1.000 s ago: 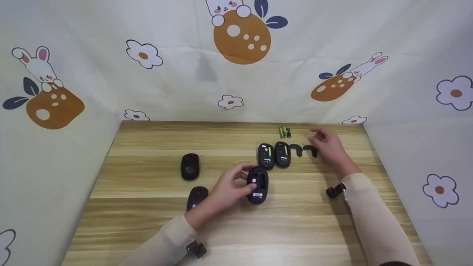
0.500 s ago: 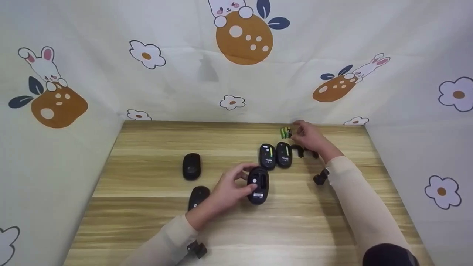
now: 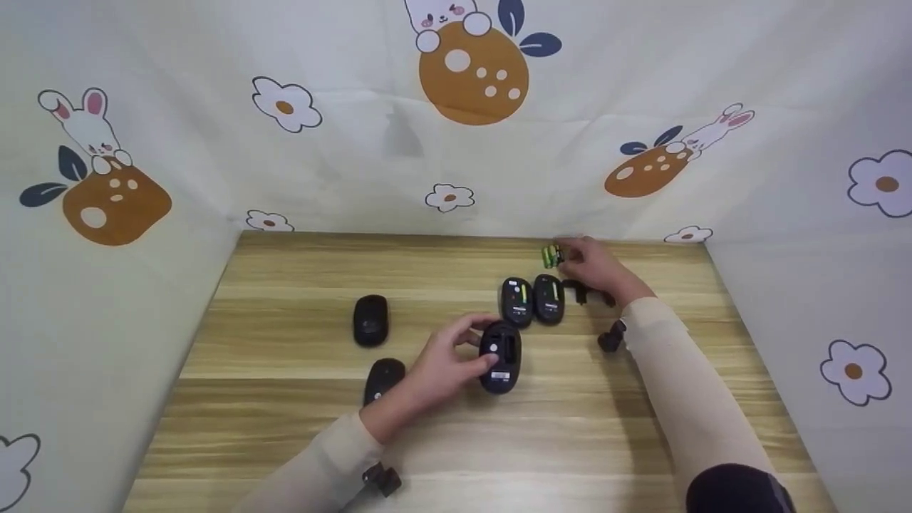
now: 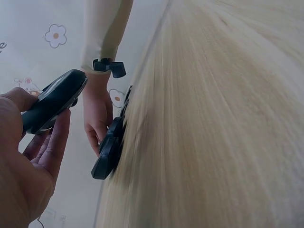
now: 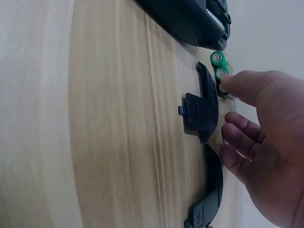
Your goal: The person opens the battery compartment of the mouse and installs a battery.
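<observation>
My left hand (image 3: 452,360) grips a black computer mouse (image 3: 501,374) above the table, its underside up and its battery slot bare. In the left wrist view, thumb and fingers hold the mouse (image 4: 54,102) by its sides. At the back of the table, my right hand (image 3: 595,267) pinches the rightmost of several small batteries (image 3: 548,256). In the right wrist view its thumb lies over the end of a dark battery (image 5: 222,90) beside the green ones, and the index fingertip is hidden. The other fingers curl loosely near a black battery cover (image 5: 200,111).
Two upturned mice (image 3: 517,303) with batteries in their slots lie side by side before the loose batteries. Two black covers (image 5: 206,204) lie to their right. At left are a mouse (image 3: 370,320) and another (image 3: 385,381) partly behind the left forearm. Printed cloth (image 3: 356,164) walls the table.
My right hand has moved left from beside the battery covers to the batteries, and its thumb and index finger have come in on the rightmost one. The left hand keeps the mouse nearly still.
</observation>
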Motion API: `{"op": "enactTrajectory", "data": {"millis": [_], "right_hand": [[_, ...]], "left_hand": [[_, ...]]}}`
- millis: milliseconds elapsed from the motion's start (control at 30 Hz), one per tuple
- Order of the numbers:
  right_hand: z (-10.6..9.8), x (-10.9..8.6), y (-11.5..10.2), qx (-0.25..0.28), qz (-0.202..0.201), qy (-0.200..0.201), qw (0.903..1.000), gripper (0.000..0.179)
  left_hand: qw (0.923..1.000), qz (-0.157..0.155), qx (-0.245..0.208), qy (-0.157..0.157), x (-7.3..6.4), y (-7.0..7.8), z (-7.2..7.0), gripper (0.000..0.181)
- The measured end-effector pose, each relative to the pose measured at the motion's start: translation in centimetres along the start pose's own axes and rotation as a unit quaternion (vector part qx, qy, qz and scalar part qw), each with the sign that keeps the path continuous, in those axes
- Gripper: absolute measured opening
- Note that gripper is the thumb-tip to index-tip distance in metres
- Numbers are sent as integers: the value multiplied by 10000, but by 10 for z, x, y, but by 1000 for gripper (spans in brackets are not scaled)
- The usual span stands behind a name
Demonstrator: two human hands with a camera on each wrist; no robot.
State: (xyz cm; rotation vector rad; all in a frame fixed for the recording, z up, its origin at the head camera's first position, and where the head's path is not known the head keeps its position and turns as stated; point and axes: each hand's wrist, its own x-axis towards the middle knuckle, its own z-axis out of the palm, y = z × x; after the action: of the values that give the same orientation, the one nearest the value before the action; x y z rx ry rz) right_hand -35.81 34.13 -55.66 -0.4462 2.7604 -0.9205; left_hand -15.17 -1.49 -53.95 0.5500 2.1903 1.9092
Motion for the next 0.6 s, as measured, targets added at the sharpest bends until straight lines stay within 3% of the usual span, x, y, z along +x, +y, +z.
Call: {"op": "enactTrajectory", "data": {"millis": [300, 600], "right_hand": [[2, -4, 2, 871, 240, 117, 9958, 52], [9, -16, -3, 1195, 120, 1126, 9864, 34]], "left_hand": [[10000, -8, -69, 11, 0, -1, 1, 63], [10000, 29, -88, -4, 1, -2, 1, 63]]}}
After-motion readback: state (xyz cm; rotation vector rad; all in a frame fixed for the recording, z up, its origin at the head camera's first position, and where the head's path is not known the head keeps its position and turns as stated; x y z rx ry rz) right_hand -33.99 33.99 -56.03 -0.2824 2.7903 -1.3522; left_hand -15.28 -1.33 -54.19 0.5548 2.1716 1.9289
